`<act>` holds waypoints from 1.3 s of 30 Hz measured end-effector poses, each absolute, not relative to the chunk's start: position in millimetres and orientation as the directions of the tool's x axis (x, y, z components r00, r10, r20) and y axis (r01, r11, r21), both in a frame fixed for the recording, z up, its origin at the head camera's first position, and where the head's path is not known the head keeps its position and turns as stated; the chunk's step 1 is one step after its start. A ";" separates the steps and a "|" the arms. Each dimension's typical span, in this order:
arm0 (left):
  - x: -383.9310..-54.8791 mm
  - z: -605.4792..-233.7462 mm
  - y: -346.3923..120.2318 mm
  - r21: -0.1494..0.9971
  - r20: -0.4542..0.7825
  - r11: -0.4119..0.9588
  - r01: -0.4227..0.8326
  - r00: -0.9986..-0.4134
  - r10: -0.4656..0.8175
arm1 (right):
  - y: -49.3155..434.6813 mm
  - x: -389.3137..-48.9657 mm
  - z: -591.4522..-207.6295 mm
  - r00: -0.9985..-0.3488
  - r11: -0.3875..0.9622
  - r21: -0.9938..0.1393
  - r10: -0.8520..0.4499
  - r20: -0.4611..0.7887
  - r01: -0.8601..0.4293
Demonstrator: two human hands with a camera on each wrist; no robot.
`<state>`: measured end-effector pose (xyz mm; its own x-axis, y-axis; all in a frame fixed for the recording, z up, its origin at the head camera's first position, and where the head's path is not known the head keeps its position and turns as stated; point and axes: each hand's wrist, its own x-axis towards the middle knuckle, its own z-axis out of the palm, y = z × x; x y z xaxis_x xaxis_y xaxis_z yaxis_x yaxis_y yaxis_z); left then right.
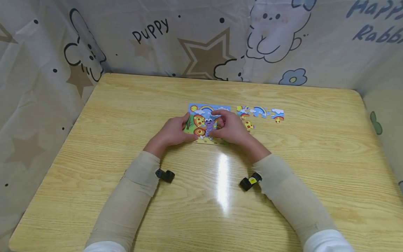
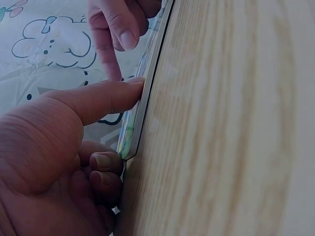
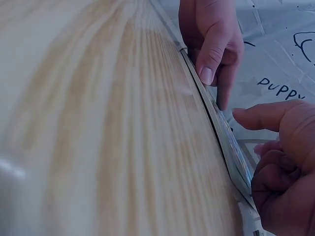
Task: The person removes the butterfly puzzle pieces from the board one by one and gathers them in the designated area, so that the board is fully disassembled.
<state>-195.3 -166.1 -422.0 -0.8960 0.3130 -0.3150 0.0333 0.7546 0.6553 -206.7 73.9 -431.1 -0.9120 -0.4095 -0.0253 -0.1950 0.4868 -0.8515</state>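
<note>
A colourful jigsaw puzzle [image 1: 199, 121] with a purple butterfly, a rainbow and a sun lies flat on the table in the head view. My left hand [image 1: 172, 131] grips its left side; in the left wrist view the thumb [image 2: 110, 98] lies across the front edge and the other fingers curl at the corner. Over the puzzle's right half is my right hand [image 1: 233, 127], its index finger and thumb stretched out and spread apart. The right wrist view shows that thumb [image 3: 261, 116] above the puzzle, the other fingers curled beside the edge. The right hand covers part of the picture.
Several loose jigsaw pieces lie right of the puzzle, among them a rainbow piece [image 1: 260, 112], a cloud piece [image 1: 277, 113] and a yellow spotted piece [image 1: 249, 126]. The wooden table [image 1: 126, 105] meets a printed cloth [image 1: 201, 45] along its back edge.
</note>
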 end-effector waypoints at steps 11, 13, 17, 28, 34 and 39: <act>-196.7 -424.6 -166.7 0.672 -0.317 0.740 0.020 -0.895 0.312 | 68.5 -212.3 -428.5 -0.916 0.571 -0.817 -0.362 -0.171 -0.073; -196.2 -423.6 -167.0 0.675 -0.320 0.737 0.014 -0.895 0.310 | 68.0 -214.1 -428.4 -0.913 0.568 -0.822 -0.358 -0.196 -0.047; -196.0 -422.4 -167.2 0.681 -0.321 0.732 0.013 -0.893 0.314 | 67.5 -216.9 -429.4 -0.905 0.544 -0.839 -0.352 -0.239 0.010; -197.0 -423.4 -166.8 0.672 -0.326 0.740 0.010 -0.894 0.308 | 66.1 -216.5 -430.4 -0.904 0.470 -0.880 -0.339 -0.258 0.075; -196.9 -424.6 -166.9 0.671 -0.328 0.741 0.007 -0.894 0.306 | 63.8 -214.6 -429.7 -0.908 0.474 -0.876 -0.325 -0.266 0.087; -196.2 -423.7 -165.8 0.669 -0.329 0.743 0.011 -0.892 0.309 | 61.4 -214.7 -427.2 -0.909 0.474 -0.871 -0.297 -0.294 0.127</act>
<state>-196.2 -165.8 -423.7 -0.8924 0.3091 -0.3288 0.0111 0.7434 0.6688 -214.7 61.4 -427.2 -0.9087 -0.2965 -0.2939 0.1269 0.4744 -0.8711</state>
